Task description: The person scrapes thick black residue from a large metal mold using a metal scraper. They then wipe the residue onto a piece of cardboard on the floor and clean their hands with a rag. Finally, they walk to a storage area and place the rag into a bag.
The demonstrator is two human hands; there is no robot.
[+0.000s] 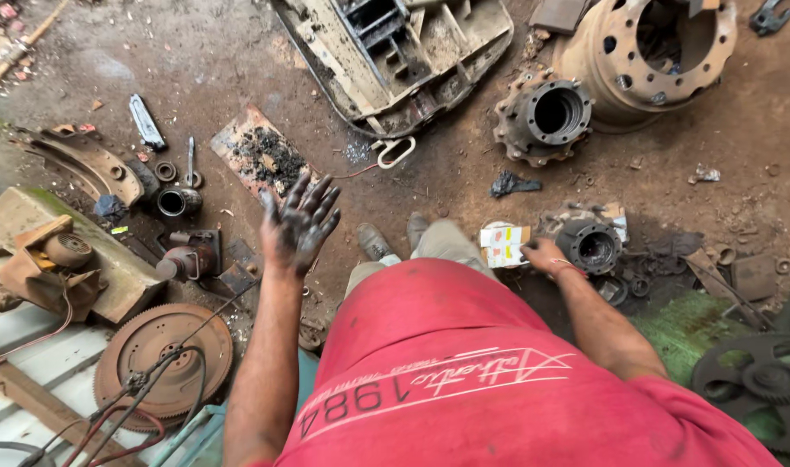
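Observation:
My left hand (298, 223) is raised in front of me, fingers spread, coated in black grease and holding nothing. My right hand (543, 256) reaches down to the right and rests on a small white and yellow carton (501, 245) on the dirt floor, fingers touching its edge. Just right of that carton sits a dark round hub part (592, 243). My red shirt fills the lower middle of the view, and my shoes (376, 241) show below the left hand.
A rusty wheel hub (543, 117) and large brake drum (646, 52) lie at the top right. A toothed flywheel (163, 356) with cables lies lower left, a black gear (762, 378) lower right. A dirty metal housing (395, 52) and small rings (177, 201) lie about.

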